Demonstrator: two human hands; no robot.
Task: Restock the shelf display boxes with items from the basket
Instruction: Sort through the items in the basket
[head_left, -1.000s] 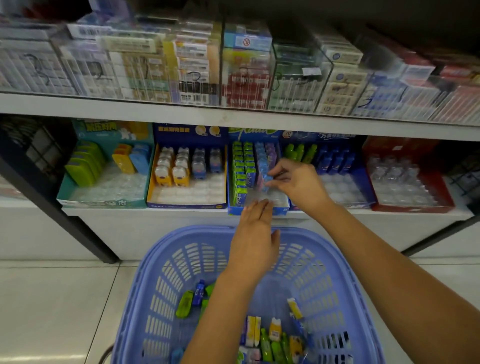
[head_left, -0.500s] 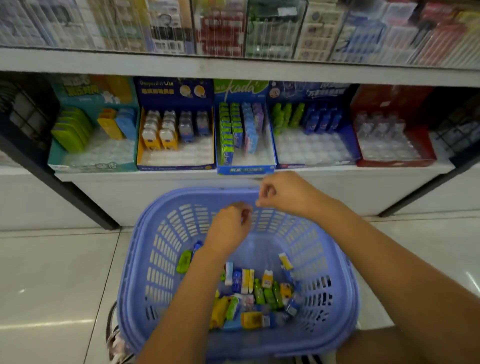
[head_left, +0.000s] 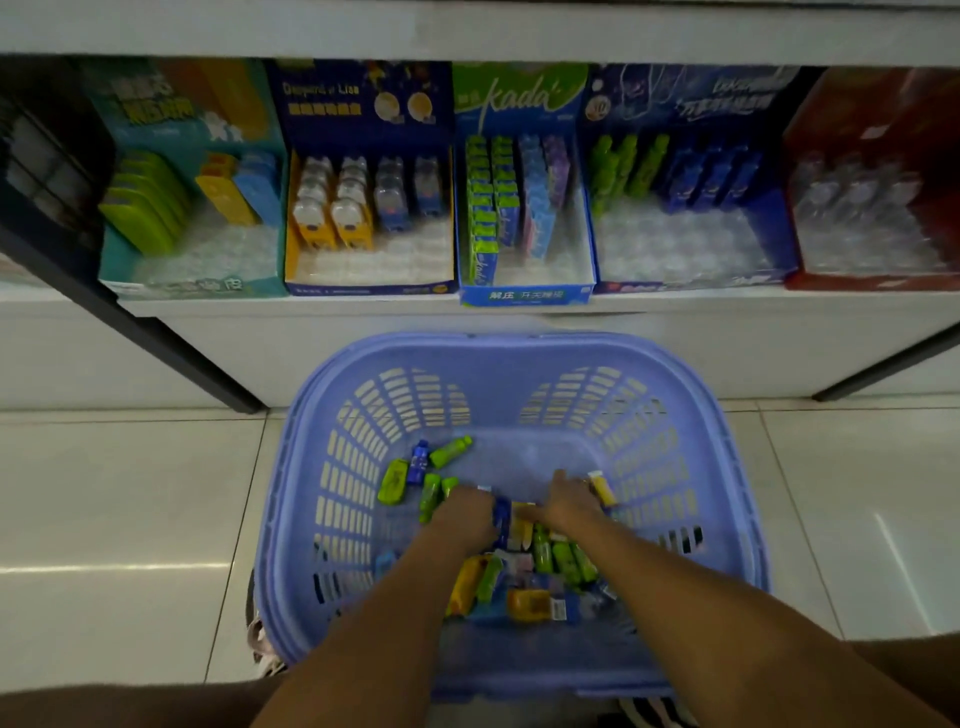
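The left hand (head_left: 464, 515) and right hand (head_left: 570, 500) rest among small glossy packets (head_left: 527, 603) piled in the lilac slatted plastic basket (head_left: 322, 467). Blur hides each grip, so whether apart or clamped cannot be told. Cardboard display boxes (head_left: 525, 295) line the white shelf (head_left: 311, 325) behind.

The left hand (head_left: 462, 515) and right hand (head_left: 570, 501) are down among small coloured packets (head_left: 541, 557) in the lilac basket (head_left: 519, 347), before five display boxes (head_left: 524, 296) on the shelf (head_left: 311, 313); their grips are blurred.
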